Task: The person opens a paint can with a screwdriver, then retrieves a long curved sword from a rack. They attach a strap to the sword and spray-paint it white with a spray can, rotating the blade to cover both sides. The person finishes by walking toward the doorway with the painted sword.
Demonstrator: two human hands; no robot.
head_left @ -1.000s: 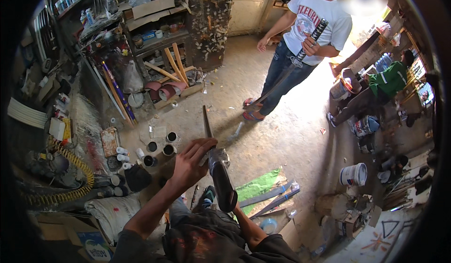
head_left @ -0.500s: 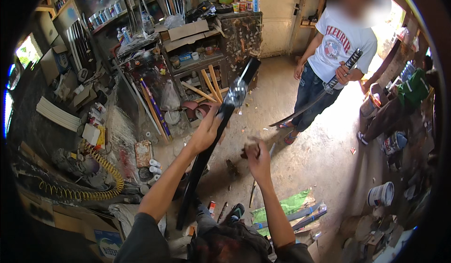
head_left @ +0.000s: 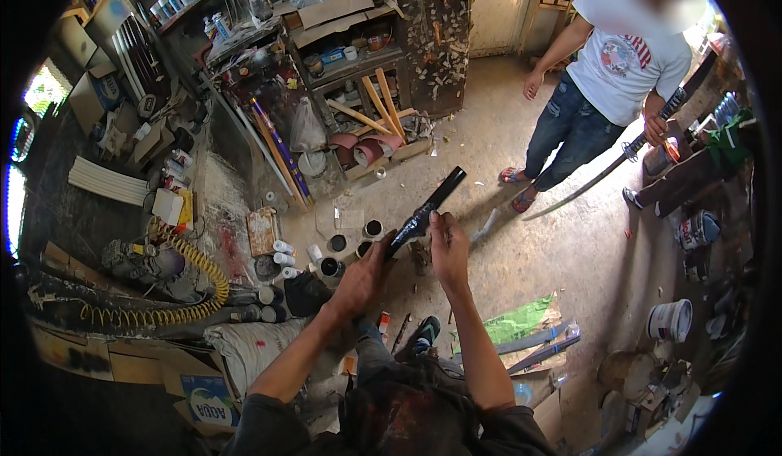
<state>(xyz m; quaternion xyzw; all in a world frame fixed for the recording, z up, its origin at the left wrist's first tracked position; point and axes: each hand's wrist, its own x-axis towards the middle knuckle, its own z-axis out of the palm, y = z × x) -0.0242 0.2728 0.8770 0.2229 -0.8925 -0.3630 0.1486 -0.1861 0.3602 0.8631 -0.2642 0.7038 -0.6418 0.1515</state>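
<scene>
A long, glossy black scabbard [head_left: 450, 186] slants up and away in front of me, with a shiny, wet-looking band around its middle. My left hand [head_left: 362, 281] is wrapped around its lower visible part. Beside the band, my right hand [head_left: 450, 248] has its fingers pinched together against the scabbard's side. Whatever those fingers hold is hidden. At the far right a person [head_left: 623, 65] in a white shirt and ripped jeans stands holding a curved sword [head_left: 582, 183] by its dark wrapped handle, the blade pointing down and toward me.
Open cans of dark paint [head_left: 332, 267] stand on the floor left of my hands. A coiled yellow hose [head_left: 213, 273] lies at the left. Dark scabbard-like pieces [head_left: 542, 354] rest on a board near my feet. A white bucket [head_left: 669, 319] stands right; a cluttered wooden cabinet [head_left: 436, 49] is behind.
The scabbard has tilted away and lowered, and looks shorter now. My right hand has come up to its side; a brown scrap seen in it before is hidden. The person's sword has shifted right.
</scene>
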